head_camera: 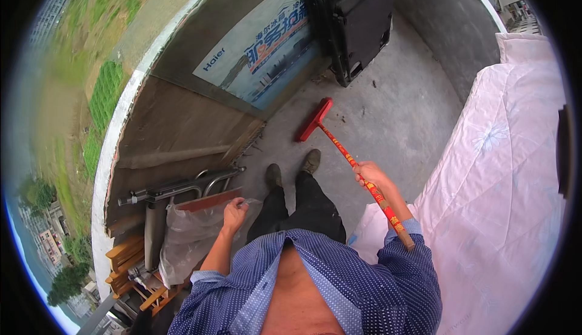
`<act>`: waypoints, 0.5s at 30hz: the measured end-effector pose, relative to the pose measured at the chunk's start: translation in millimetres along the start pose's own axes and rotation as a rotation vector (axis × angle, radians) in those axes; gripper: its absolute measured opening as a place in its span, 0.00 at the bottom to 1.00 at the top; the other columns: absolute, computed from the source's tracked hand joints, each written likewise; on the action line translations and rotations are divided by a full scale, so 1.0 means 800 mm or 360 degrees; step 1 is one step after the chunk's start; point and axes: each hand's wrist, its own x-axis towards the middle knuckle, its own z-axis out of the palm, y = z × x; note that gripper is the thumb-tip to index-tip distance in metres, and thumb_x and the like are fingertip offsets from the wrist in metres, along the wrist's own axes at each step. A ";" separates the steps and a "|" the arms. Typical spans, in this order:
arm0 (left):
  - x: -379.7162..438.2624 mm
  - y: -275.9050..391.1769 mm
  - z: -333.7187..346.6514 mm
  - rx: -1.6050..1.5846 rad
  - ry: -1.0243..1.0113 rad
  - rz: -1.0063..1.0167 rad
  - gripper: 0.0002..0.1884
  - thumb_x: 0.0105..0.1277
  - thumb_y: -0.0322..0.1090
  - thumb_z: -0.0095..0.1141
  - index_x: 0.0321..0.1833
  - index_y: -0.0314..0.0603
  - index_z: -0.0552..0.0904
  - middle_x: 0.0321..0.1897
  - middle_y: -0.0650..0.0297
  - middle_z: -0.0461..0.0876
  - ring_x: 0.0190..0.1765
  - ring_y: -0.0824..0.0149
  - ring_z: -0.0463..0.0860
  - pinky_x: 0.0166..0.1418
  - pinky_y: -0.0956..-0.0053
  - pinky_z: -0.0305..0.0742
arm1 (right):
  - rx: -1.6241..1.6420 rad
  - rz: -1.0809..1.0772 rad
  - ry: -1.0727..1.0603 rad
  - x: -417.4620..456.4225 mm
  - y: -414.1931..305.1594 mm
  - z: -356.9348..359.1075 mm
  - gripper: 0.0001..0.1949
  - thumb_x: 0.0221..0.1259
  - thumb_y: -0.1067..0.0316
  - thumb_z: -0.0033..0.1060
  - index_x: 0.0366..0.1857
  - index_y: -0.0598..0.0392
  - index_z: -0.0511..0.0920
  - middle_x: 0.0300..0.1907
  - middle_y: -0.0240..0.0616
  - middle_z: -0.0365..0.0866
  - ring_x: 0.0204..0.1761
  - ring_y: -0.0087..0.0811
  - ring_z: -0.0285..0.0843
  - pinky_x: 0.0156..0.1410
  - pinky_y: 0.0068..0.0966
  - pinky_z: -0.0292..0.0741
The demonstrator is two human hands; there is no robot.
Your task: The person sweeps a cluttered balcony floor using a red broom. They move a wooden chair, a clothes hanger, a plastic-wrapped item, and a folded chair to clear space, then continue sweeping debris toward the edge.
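My right hand (372,176) grips the red, yellow-patterned stick of a broom (340,146). The broom's red head (314,120) rests on the concrete floor ahead of my feet. The stick's bare end lies back over my right forearm. My left hand (235,216) is low on the left, its fingers pinched at the edge of a clear plastic sheet (186,232). That sheet hangs over a reddish-brown board (209,200) leaning at the left wall.
Small dark debris (343,119) dots the concrete floor (391,112). A folded black frame (359,21) stands by a printed Haier board (268,48). On the right hangs a pink quilt (491,176). Metal tubing (182,188) and wooden furniture (125,262) line the low left wall (132,89).
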 end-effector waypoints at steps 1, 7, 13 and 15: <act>0.005 0.016 0.004 -0.0029 -0.0030 0.0011 0.23 0.59 0.43 0.60 0.51 0.31 0.83 0.41 0.43 0.87 0.49 0.50 0.87 0.55 0.63 0.79 | -0.0007 -0.0056 -0.0046 0.013 -0.005 0.002 0.05 0.63 0.65 0.55 0.33 0.50 0.72 0.20 0.27 0.73 0.16 0.19 0.68 0.18 0.26 0.65; 0.011 0.074 0.015 -0.0065 -0.0098 0.0020 0.21 0.60 0.41 0.60 0.51 0.32 0.82 0.43 0.47 0.87 0.48 0.51 0.87 0.54 0.63 0.79 | 0.0102 -0.0099 -0.0310 0.118 -0.043 0.011 0.07 0.67 0.62 0.55 0.35 0.51 0.72 0.21 0.29 0.73 0.14 0.19 0.65 0.15 0.25 0.62; 0.003 0.050 0.023 0.0251 -0.0131 -0.0084 0.21 0.59 0.39 0.59 0.51 0.31 0.83 0.46 0.45 0.87 0.53 0.50 0.86 0.58 0.63 0.78 | 0.0061 0.0040 -0.0102 0.082 0.026 -0.082 0.07 0.67 0.62 0.56 0.33 0.51 0.72 0.21 0.30 0.74 0.14 0.19 0.65 0.15 0.24 0.62; 0.022 0.044 0.029 0.0277 -0.0204 -0.0128 0.21 0.58 0.38 0.59 0.51 0.31 0.84 0.46 0.45 0.86 0.54 0.50 0.85 0.60 0.63 0.77 | 0.0239 0.0120 0.0059 0.047 0.063 -0.129 0.08 0.65 0.62 0.57 0.33 0.55 0.75 0.21 0.34 0.75 0.15 0.22 0.68 0.16 0.26 0.64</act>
